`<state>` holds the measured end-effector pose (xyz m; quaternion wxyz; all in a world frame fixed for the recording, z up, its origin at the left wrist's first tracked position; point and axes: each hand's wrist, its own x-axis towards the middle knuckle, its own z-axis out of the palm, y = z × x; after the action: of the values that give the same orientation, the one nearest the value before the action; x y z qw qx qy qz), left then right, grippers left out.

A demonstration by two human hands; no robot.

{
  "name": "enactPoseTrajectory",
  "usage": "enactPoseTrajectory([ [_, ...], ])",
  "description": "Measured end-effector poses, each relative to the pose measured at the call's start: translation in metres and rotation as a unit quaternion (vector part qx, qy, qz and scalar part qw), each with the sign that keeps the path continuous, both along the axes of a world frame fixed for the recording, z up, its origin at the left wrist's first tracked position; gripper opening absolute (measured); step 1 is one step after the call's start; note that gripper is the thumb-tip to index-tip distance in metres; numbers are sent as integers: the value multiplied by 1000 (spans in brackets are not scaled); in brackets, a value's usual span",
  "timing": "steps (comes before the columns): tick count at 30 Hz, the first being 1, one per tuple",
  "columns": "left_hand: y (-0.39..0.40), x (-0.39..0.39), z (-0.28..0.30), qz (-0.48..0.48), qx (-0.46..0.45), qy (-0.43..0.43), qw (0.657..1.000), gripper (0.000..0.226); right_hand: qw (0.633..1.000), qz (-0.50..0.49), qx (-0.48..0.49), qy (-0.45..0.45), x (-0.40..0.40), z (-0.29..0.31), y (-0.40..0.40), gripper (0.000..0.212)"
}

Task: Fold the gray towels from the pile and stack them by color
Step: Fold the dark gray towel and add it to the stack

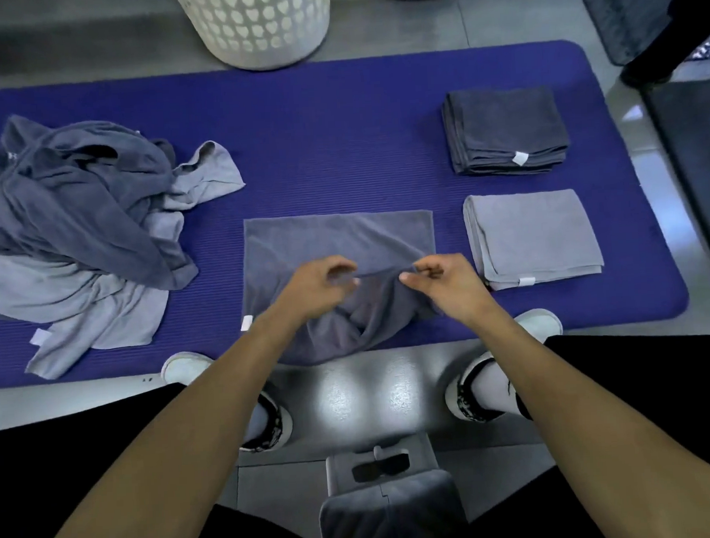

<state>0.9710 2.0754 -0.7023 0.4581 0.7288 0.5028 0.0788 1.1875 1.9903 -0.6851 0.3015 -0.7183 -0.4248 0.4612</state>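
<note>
The long blue ribbed foam mat (318,147) carried 1 tangled pile of dark and light gray towels (75,226) at left and 2 folded stacks at right: dark gray stack (506,129) above light gray stack (532,235). At centre lay 1 mid-gray terry towel (335,237), soft, light and limp, best taken at its hem corners. The left hand (317,287) and right hand (444,284) each pinched its lifted near edge.
</note>
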Motion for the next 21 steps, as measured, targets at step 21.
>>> enactPoseTrajectory([
  [21,81,109,-35,17,-42,-50,998,3,989,-40,-110,95,54,-75,-9,8],
])
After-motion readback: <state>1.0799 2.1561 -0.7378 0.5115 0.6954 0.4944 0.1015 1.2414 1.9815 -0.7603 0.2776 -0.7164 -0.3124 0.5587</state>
